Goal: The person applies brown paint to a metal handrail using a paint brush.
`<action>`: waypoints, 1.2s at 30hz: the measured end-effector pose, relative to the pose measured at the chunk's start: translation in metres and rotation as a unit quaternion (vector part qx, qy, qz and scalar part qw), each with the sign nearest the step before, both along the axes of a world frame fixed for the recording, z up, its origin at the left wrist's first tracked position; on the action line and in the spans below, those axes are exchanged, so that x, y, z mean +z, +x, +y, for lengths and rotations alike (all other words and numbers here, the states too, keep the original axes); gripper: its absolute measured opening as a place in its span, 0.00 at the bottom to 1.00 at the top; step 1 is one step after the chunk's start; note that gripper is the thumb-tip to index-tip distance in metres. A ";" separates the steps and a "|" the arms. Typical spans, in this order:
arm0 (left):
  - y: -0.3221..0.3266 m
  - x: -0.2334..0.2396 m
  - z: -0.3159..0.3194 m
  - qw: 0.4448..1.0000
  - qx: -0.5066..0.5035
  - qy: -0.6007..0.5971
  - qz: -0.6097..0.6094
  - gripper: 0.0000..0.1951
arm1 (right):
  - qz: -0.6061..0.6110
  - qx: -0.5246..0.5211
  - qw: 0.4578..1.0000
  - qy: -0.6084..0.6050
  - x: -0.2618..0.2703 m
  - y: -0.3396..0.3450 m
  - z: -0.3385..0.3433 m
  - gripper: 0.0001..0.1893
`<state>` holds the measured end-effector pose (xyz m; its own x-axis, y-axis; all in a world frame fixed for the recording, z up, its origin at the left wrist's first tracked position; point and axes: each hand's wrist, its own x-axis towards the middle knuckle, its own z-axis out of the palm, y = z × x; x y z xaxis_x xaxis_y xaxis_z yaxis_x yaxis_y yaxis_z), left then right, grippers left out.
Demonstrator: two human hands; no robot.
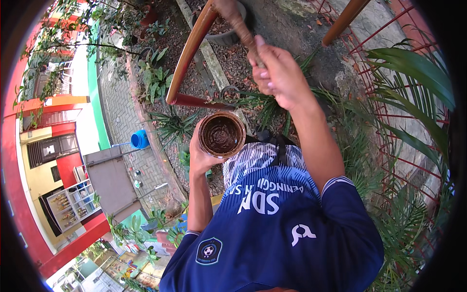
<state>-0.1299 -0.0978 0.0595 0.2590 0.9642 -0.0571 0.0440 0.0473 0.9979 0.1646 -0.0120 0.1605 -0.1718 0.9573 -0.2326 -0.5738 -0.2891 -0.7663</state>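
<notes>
My left hand [200, 157] is wrapped around the side of an open paint can [240, 146], held in front of my waist. Dark brown paint [222, 135] coats the inside of the can. In my right hand [280, 75] is a paintbrush [245, 34], gripped by its handle and pointing away from me. Motion blurs the brush head at the top of the view. It overlaps the upper end of a glossy brown rail [191, 54]; whether they touch, I cannot tell. A darker red-brown bar [200, 102] joins the rail's lower end, just beyond the can.
A round grey planter [228, 36] stands behind the rail. Another brown post [344, 22] rises at upper right, near a red wire fence [386, 124]. Spiky plants [270, 109] grow close to my right forearm. Left lie a paved path [122, 95] and a blue bucket [139, 139].
</notes>
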 end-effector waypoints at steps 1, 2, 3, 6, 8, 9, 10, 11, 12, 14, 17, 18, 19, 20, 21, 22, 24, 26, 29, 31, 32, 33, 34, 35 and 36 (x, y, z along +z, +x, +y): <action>0.000 -0.001 0.000 1.000 0.002 0.006 -0.007 0.61 | 0.000 0.000 1.000 0.000 -0.003 0.007 0.005 0.27; -0.001 -0.001 0.001 1.000 0.002 0.007 -0.007 0.61 | 0.019 -0.014 1.000 -0.013 -0.007 0.015 0.010 0.26; -0.002 -0.001 0.002 1.000 -0.002 0.002 0.008 0.60 | 0.038 -0.028 0.999 -0.026 -0.012 0.021 0.015 0.25; 0.001 0.002 0.002 1.000 -0.004 -0.003 0.013 0.60 | -0.033 -0.098 0.993 -0.050 -0.030 0.034 0.034 0.25; 0.000 0.002 0.004 1.000 -0.004 -0.003 0.004 0.59 | -0.091 -0.120 0.986 -0.066 -0.040 0.042 0.035 0.26; -0.001 0.001 0.002 1.000 -0.009 0.007 0.002 0.59 | -0.093 -0.117 0.987 -0.066 -0.036 0.040 0.034 0.26; -0.001 0.000 0.001 1.000 -0.014 0.017 0.000 0.59 | -0.118 -0.104 0.986 -0.047 -0.032 0.038 0.029 0.26; 0.000 -0.001 0.002 1.000 -0.013 0.016 -0.001 0.59 | -0.144 -0.091 0.985 -0.028 -0.026 0.037 0.025 0.26; -0.001 0.001 0.002 1.000 -0.023 -0.006 -0.007 0.60 | -0.142 -0.088 0.985 -0.032 -0.019 0.031 0.021 0.26; 0.000 0.000 0.003 0.999 -0.030 -0.026 -0.034 0.61 | -0.166 -0.081 0.983 0.008 -0.005 0.019 0.021 0.27; -0.002 -0.006 0.003 0.999 -0.029 -0.016 -0.035 0.62 | -0.172 -0.088 0.981 -0.006 0.011 0.002 0.004 0.27; -0.002 -0.005 0.005 0.999 -0.032 -0.015 -0.035 0.62 | -0.200 -0.083 0.976 0.017 0.012 0.003 -0.003 0.28; -0.002 -0.006 0.006 0.999 -0.035 -0.008 -0.010 0.63 | -0.200 -0.083 0.976 0.019 0.014 0.002 -0.011 0.28; -0.002 -0.006 0.009 0.999 -0.038 -0.001 0.015 0.63 | -0.208 -0.067 0.975 0.037 0.016 0.000 -0.018 0.29; -0.001 -0.005 0.009 0.999 -0.038 -0.004 0.016 0.63 | -0.215 -0.051 0.974 0.051 0.017 -0.003 -0.025 0.30; 0.002 -0.004 0.011 0.999 -0.035 -0.025 -0.009 0.63 | -0.218 -0.044 0.973 0.062 0.021 -0.006 -0.025 0.31; 0.007 0.001 0.016 0.998 -0.039 -0.047 -0.022 0.63 | -0.217 -0.058 0.972 0.067 0.020 -0.009 -0.013 0.29; 0.003 -0.003 0.019 0.998 -0.052 -0.039 -0.010 0.63 | -0.201 -0.080 0.975 0.050 0.019 -0.008 0.001 0.27; 0.004 -0.002 0.018 0.998 -0.052 -0.034 -0.013 0.64 | -0.184 -0.087 0.979 0.015 0.007 0.001 0.010 0.27; 0.003 -0.003 0.017 0.998 -0.046 -0.035 -0.027 0.64 | -0.187 -0.102 0.977 -0.001 -0.026 0.020 0.014 0.27; 0.003 -0.007 0.017 0.998 -0.043 -0.031 -0.032 0.64 | -0.171 -0.123 0.977 -0.040 -0.046 0.031 0.019 0.27; 0.003 -0.008 0.017 0.998 -0.040 -0.027 -0.037 0.64 | -0.154 -0.142 0.975 -0.080 -0.048 0.036 0.022 0.28; 0.002 -0.008 0.017 0.999 -0.042 -0.015 -0.016 0.63 | -0.169 -0.139 0.970 -0.105 -0.051 0.039 0.019 0.27; 0.002 -0.010 0.019 0.999 -0.039 -0.012 -0.017 0.63 | -0.170 -0.137 0.970 -0.103 -0.054 0.040 0.018 0.27; -0.002 -0.010 0.015 0.998 -0.047 -0.025 -0.022 0.63 | -0.173 -0.121 0.973 -0.094 -0.050 0.035 0.012 0.27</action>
<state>-0.1315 -0.0824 0.0497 0.3519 0.9316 -0.0915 0.0059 0.0956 0.9954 0.1994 -0.0003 0.1105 0.1739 0.8946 -0.4116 -0.3593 -0.3315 -0.8724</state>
